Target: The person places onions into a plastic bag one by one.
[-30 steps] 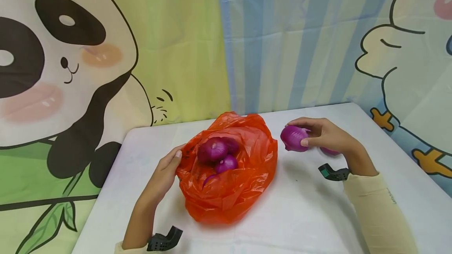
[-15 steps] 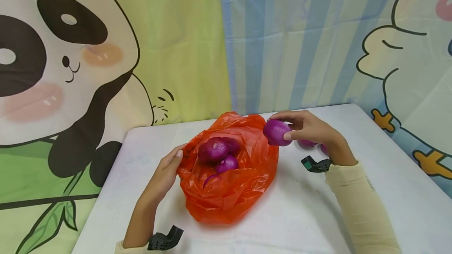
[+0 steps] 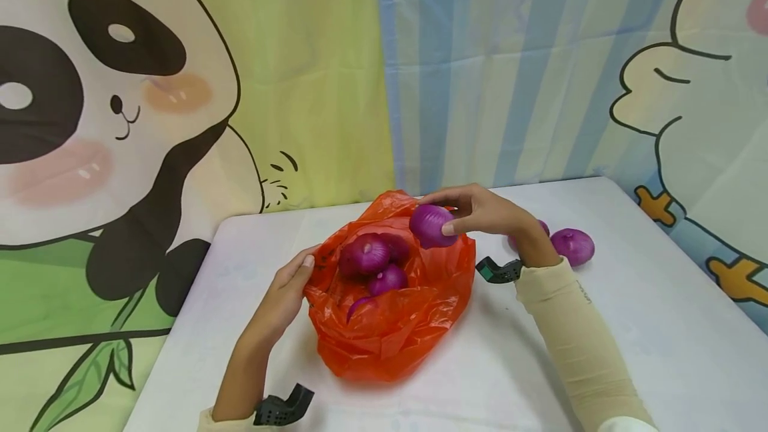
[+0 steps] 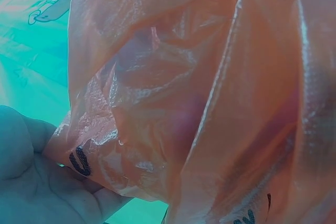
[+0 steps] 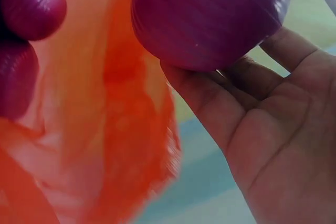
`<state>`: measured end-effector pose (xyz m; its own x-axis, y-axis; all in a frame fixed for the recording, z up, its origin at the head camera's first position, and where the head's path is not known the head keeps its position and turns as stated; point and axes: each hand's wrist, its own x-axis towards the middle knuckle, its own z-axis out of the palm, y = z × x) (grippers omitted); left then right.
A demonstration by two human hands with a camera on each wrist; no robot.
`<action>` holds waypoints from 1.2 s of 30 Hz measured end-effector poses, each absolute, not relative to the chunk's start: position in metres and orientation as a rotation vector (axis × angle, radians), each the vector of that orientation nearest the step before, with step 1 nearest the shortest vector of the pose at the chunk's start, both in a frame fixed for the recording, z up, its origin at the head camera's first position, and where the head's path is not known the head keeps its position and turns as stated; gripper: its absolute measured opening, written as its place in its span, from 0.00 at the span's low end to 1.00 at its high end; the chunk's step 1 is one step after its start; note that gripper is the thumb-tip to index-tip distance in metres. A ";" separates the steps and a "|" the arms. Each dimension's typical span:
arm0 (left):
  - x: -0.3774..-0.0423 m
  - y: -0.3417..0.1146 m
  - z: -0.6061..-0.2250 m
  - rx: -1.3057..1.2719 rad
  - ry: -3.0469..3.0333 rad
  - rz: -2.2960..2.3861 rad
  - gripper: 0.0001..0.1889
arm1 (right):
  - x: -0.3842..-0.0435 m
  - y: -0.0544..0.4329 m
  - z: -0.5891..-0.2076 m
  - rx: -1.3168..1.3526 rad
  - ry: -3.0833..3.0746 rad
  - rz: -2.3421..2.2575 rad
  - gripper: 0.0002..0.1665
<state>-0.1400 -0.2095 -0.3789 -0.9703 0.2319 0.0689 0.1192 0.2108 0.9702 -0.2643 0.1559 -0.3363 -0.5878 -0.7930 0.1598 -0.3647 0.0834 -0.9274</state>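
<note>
- On the white tabletop (image 3: 672, 352), a crumpled, translucent red-orange plastic bag (image 3: 387, 349) is sitting with its mouth gaping; the directions below are treating it as the centre of a clock in the head view.
- At 9 o'clock, the left hand (image 3: 289, 289) is clamping the bag's rim, its thumb lying on the near face while its fingers are mostly hiding behind the plastic.
- At 1 o'clock, the right hand (image 3: 487, 212) is pinching a round, glossy purple onion (image 3: 429, 226), thumb and fingers pressing on its skin from different sides.
- That onion is appearing in front of the bag's upper edge; whether it is touching the plastic, I cannot tell.
- Inside the bag, several shiny purple onions (image 3: 367, 254) are clustering towards 11 and 12 o'clock, with another sliver peeping out lower down.
- Just above 3 o'clock, a loose, rounded purple onion (image 3: 573, 247) is lying on the tabletop; beside it, a partly hidden purple onion (image 3: 545, 226) is showing behind the right wrist.
- A cream fabric sleeve (image 3: 579, 345) is covering the right forearm, and a black angular wrist device (image 3: 499, 271) is jutting out at that wrist.
</note>
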 end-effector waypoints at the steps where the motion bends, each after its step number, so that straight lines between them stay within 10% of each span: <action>1: -0.140 -0.209 -0.379 0.349 2.371 1.889 0.24 | -0.265 0.152 -0.337 -1.151 1.965 -1.506 0.31; 36: -0.142 -0.210 -0.381 0.398 2.363 1.899 0.24 | -0.291 0.092 -0.382 -1.033 2.180 -1.431 0.35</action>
